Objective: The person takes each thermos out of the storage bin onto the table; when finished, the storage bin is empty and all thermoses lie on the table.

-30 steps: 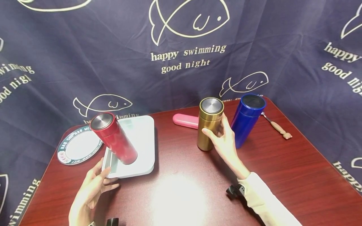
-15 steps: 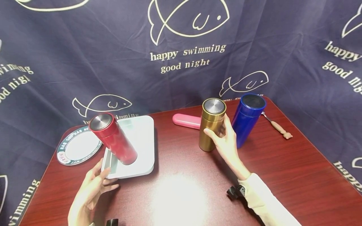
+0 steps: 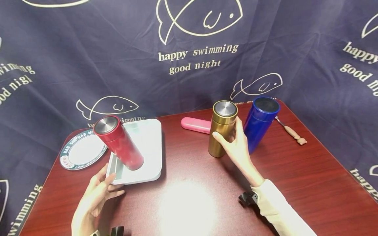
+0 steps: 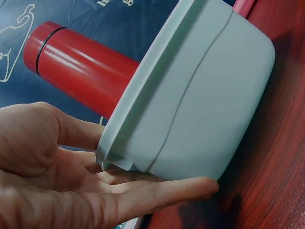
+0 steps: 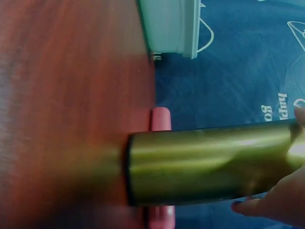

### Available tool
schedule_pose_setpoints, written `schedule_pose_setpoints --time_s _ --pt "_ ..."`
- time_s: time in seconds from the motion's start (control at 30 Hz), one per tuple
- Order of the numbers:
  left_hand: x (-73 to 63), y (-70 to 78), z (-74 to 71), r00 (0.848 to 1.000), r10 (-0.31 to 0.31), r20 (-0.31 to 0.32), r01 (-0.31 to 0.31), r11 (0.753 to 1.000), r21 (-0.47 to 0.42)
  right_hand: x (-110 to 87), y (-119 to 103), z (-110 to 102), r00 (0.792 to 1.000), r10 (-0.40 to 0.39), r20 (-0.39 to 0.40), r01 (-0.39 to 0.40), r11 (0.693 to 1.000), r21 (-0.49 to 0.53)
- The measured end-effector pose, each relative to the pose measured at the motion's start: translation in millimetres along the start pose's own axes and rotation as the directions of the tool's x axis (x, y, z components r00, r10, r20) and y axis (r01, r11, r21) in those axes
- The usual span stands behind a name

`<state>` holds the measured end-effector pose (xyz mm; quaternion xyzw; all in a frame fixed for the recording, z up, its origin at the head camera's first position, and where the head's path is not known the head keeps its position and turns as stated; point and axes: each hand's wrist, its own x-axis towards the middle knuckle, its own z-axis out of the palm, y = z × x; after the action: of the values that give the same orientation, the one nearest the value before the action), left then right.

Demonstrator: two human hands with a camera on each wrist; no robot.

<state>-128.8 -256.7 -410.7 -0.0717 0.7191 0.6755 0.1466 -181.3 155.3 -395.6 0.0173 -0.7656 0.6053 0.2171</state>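
My left hand (image 3: 95,195) holds the near left corner of a pale green plastic bin (image 4: 214,100), thumb at the rim and fingers spread under it. Inside the bin a red thermos bottle (image 3: 125,147) with a silver-topped lid stands, its upper part rising above the rim. My right hand (image 3: 236,144) grips a gold thermos bottle (image 3: 220,136) from its right side, thumb in front. The gold bottle is upright, its base right at the tabletop. Close to its right stands a blue thermos bottle (image 3: 258,126) with a dark top, partly hidden by my fingers.
Behind the gold bottle lies a pink case (image 3: 195,125). A white plate (image 3: 84,150) with a green lettered rim is left of the bin. At the far right a fork-like utensil with a wooden bear handle (image 3: 292,132) lies on the dark red table (image 3: 319,183). Printed cloth hangs behind.
The gold bottle has shifted slightly to the right in my right hand, toward the blue bottle, covering more of the pink case. My left hand and the bin stay put; the view shifts a little.
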Motion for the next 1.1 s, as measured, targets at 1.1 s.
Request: schedule_pose_setpoints --time_s 1.1 --pt "-0.1 6.4 4.9 0.999 0.017 -0.039 -0.017 1.000 0.001 28.2 -99.7 81.4 0.749 -0.647 0.142 0.655 0.756 -0.010"
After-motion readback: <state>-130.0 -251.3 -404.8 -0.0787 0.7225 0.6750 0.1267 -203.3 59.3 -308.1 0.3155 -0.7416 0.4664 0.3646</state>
